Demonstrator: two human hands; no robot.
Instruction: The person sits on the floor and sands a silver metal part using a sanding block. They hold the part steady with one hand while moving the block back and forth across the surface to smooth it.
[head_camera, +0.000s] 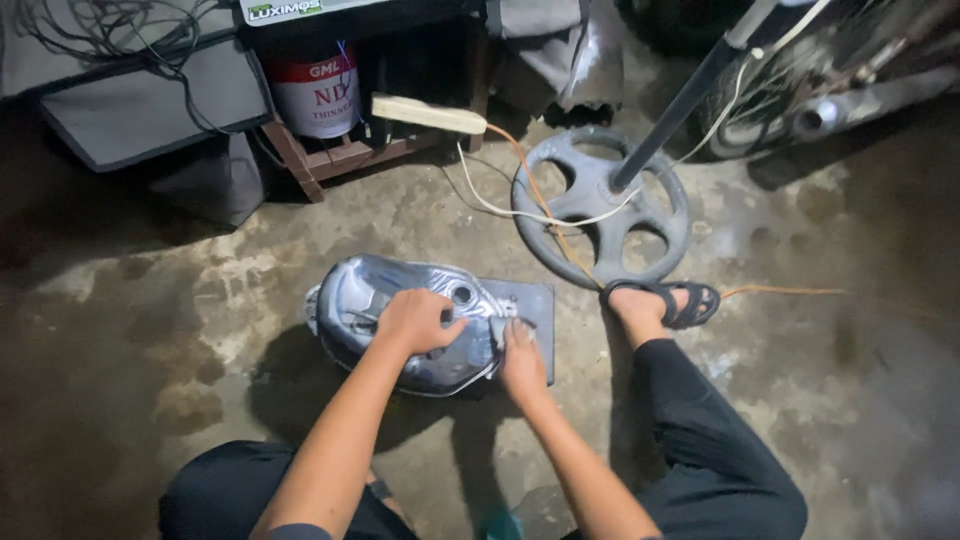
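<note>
A: Entry, head view. I see the left hand (415, 320) laid palm-down on top of the shiny silver metal fuel tank (400, 300), fingers curled over its crown beside the round filler opening (461, 295). Whether it clamps or only presses, I cannot tell.

B: And the right hand (521, 362)?

A: At the tank's right end, fingers bent against the metal. It may pinch something small; too blurred for me to say.

B: Tank location?

A: On the stained concrete floor (150, 330), resting partly over a flat grey rectangular slab (530, 300), between the person's knees.

B: Labelled items?

A: A white cylindrical pail with a red band and red lettering (318, 90), top centre-left, under a dark shelf, standing on a reddish wooden frame (330, 160). Right of it, a grey spoked round stand base (600, 205) with a dark pole. A sandalled foot (655, 300) touches its near rim.
</note>
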